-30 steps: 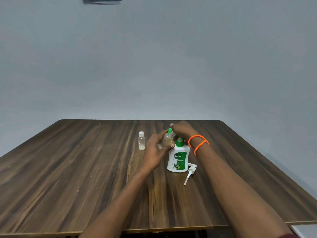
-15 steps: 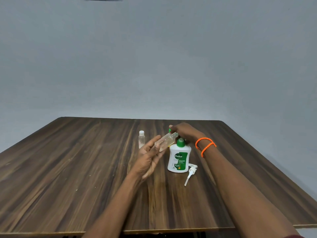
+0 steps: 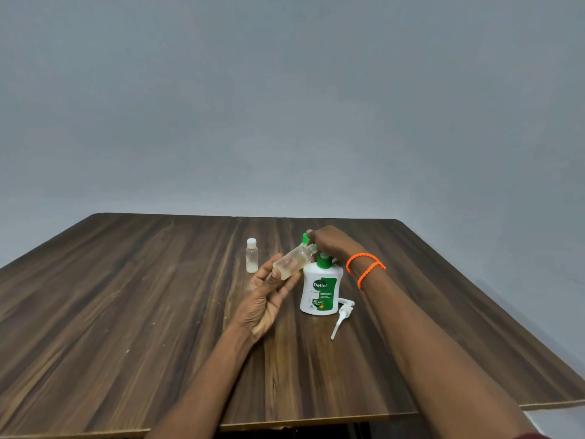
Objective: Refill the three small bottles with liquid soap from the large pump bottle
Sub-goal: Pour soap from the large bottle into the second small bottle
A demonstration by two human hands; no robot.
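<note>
- Wooden table (image 3: pixel 126 312) fills the lower half of the frame; both forearms come in from the bottom edge, toward centre.
- Left hand (image 3: pixel 264 304), just left of centre, palm up, fingers only loosely bent; a clear small bottle (image 3: pixel 292 260) lies tilted across its fingertips, thumb against the base end. Light hold, not clenched.
- That bottle is uncapped, its threaded neck pointing up-right toward the right hand; a little pale liquid sits at its lower end.
- White pump head (image 3: pixel 342 313) with its dip tube lies flat on the table, right of centre, just beside the large bottle's base.
- Large pump bottle (image 3: pixel 321 291), white with a green label and green collar, stands upright at centre, pump removed, just right of the left hand.
- Right hand (image 3: pixel 330 243), above and behind the large bottle, fingers curled downward, pinching a small green cap (image 3: pixel 305 238) at the fingertips; part of the grip is hidden by the knuckles.
- Two orange bands (image 3: pixel 364 267) on the right wrist.
- Second small bottle (image 3: pixel 252 255) with a white cap stands upright, left of the hands, apart from them; whitish liquid low inside.
- Grey wall (image 3: pixel 285 106) fills the upper half.
</note>
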